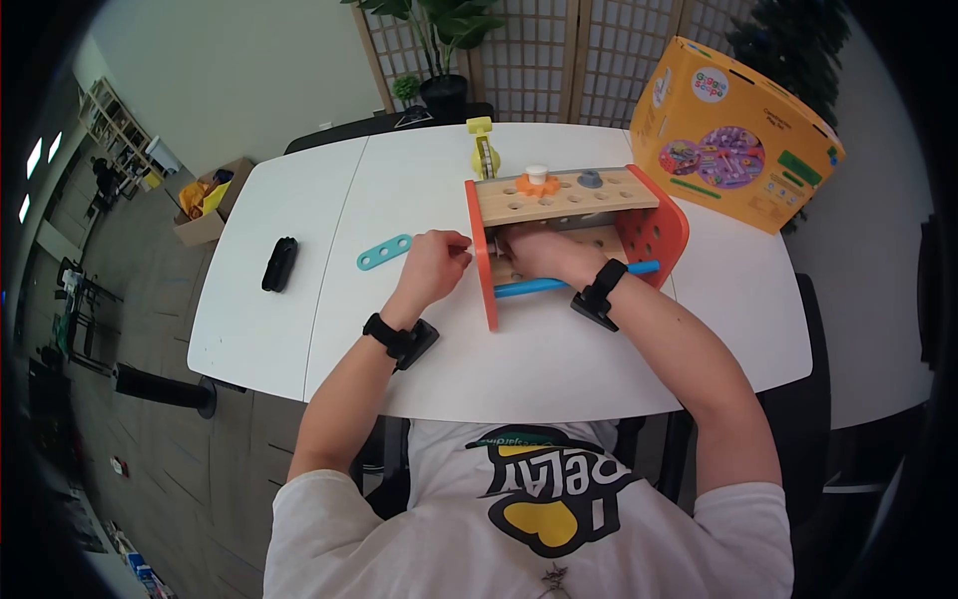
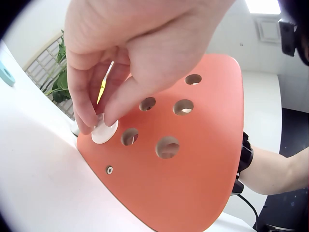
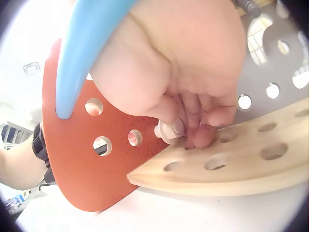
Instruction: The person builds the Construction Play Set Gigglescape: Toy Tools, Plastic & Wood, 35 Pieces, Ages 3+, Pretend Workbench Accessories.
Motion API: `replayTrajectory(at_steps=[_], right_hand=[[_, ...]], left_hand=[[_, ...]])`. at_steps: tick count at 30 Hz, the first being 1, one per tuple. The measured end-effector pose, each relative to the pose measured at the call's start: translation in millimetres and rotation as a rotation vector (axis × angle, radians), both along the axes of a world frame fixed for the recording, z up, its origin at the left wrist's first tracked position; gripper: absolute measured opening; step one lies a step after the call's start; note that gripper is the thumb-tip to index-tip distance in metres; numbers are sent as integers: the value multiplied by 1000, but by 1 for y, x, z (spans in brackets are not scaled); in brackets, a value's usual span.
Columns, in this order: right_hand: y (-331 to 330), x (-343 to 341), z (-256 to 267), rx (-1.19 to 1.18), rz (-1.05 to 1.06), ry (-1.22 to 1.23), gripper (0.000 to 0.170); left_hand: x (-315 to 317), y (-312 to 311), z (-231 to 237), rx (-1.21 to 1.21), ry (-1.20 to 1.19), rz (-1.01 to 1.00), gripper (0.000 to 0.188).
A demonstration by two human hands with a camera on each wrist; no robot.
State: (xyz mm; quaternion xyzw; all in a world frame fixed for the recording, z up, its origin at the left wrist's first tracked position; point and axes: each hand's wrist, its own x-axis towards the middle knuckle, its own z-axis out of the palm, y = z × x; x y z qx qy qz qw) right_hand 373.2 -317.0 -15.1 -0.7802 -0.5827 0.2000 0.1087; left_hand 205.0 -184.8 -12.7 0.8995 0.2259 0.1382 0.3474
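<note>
A toy workbench has a red-orange side panel (image 2: 207, 145), a wooden top (image 1: 569, 200) and a lower wooden board (image 3: 231, 169). Outside the panel, my left hand (image 1: 436, 268) pinches a white round piece (image 2: 105, 131) against one of its holes. Inside the bench, my right hand (image 1: 544, 252) has its fingers curled at a white nut-like piece (image 3: 170, 131) on the panel's inner face. The blue bar (image 3: 87, 53) crosses in front of the right palm. How the two white pieces meet within the panel is hidden.
A teal strip with holes (image 1: 384, 253) and a black case (image 1: 280, 265) lie on the white table (image 1: 249, 329). Behind the bench stands a yellow-green toy (image 1: 484, 160). An orange gear (image 1: 537, 185) sits on top; a large yellow box (image 1: 733, 140) is at the back right.
</note>
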Motion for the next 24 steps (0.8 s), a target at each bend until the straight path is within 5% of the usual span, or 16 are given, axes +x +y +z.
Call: replayTrajectory(at_steps=[11, 24], right_hand=[[-10, -12, 18, 176, -73, 94, 20], [-11, -23, 40, -11, -156, 80, 33]], left_hand=[[-1, -1, 0, 3, 12, 2, 23], [0, 2, -3, 1, -12, -17, 23]])
